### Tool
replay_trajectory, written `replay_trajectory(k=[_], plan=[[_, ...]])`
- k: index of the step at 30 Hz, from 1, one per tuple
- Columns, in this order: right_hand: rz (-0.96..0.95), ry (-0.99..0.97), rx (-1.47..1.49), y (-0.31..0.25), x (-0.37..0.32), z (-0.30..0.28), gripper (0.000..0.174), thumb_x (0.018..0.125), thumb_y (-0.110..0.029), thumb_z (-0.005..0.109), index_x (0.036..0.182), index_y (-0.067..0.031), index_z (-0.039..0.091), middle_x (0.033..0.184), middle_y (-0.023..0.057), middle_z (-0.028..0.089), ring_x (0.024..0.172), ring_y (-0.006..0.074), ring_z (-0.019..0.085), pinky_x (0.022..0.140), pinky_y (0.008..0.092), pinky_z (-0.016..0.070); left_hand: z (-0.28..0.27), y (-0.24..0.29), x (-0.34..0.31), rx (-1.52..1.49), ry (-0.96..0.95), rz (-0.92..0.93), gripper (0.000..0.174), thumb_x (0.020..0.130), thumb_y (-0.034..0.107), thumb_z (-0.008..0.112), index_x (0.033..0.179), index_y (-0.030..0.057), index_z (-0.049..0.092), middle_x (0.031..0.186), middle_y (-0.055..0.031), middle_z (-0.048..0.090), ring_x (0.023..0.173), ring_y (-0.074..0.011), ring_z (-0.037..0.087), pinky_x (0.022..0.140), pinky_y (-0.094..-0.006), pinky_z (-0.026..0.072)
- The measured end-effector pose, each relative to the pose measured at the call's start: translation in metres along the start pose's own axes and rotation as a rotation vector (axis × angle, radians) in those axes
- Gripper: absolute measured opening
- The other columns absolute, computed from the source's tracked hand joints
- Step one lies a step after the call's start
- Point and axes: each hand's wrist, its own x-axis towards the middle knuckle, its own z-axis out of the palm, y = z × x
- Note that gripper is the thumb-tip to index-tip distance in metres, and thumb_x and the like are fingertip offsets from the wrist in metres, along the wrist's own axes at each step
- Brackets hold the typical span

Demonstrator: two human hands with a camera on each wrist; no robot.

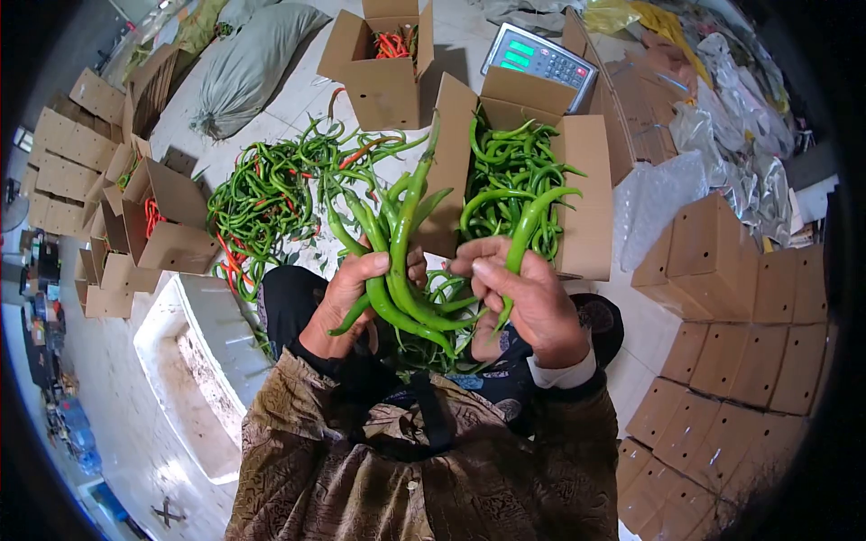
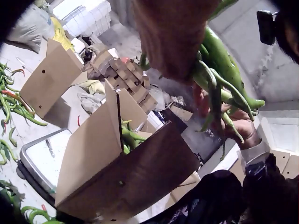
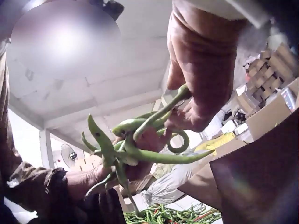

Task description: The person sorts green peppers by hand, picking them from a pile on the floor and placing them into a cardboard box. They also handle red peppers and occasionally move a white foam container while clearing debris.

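Observation:
A bunch of long green peppers is gripped in the left hand, thumb across the stalks, in front of the lap. Close on its right, the right hand pinches one green pepper between thumb and fingers, its curved end pointing up. The left wrist view shows the left hand around the bunch, with the right hand behind it. In the right wrist view the right hand holds a pepper by one end beside the bunch. An open carton of green peppers stands just beyond the hands.
A pile of green and red peppers lies on the floor at the left. Behind are a carton of red peppers, a scale and a stuffed sack. A white foam box is at left, stacked cartons at right.

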Motion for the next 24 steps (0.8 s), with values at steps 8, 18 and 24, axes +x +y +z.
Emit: replay_trajectory(k=[8, 18, 24], plan=[[-0.145, 0.038, -0.433, -0.003, 0.008, 0.021, 0.024, 0.081, -0.019, 0.078, 0.087, 0.002, 0.068, 0.076, 0.0088, 0.069, 0.068, 0.0145, 0.064, 0.066, 0.0294, 0.0519, 0.024, -0.007, 0.001, 0.224, 0.116, 0.001, 0.068, 0.074, 0.023, 0.079, 0.13, 0.0003, 0.048, 0.106, -0.0107, 0.061, 0.096, -0.0227, 0.062, 0.085, -0.0366, 0.0536], [-0.138, 0.026, -0.548, -0.013, 0.004, 0.008, 0.016, 0.082, -0.014, 0.073, 0.085, 0.0015, 0.068, 0.074, 0.0128, 0.068, 0.068, 0.0174, 0.066, 0.066, 0.0325, 0.0516, 0.038, -0.02, -0.002, 0.201, 0.192, -0.005, 0.063, 0.078, 0.022, 0.076, 0.13, -0.001, 0.048, 0.107, -0.0123, 0.062, 0.096, -0.0237, 0.063, 0.083, -0.0369, 0.0544], [-0.141, 0.041, -0.526, 0.01, -0.004, -0.02, 0.034, 0.092, -0.011, 0.063, 0.122, -0.0033, 0.052, 0.098, 0.0079, 0.064, 0.088, 0.0149, 0.062, 0.079, 0.0312, 0.0497, 0.03, -0.01, -0.008, 0.213, 0.118, -0.046, 0.054, 0.078, 0.024, 0.073, 0.12, -0.0014, 0.051, 0.091, -0.012, 0.061, 0.081, -0.0221, 0.061, 0.073, -0.0344, 0.0527]])
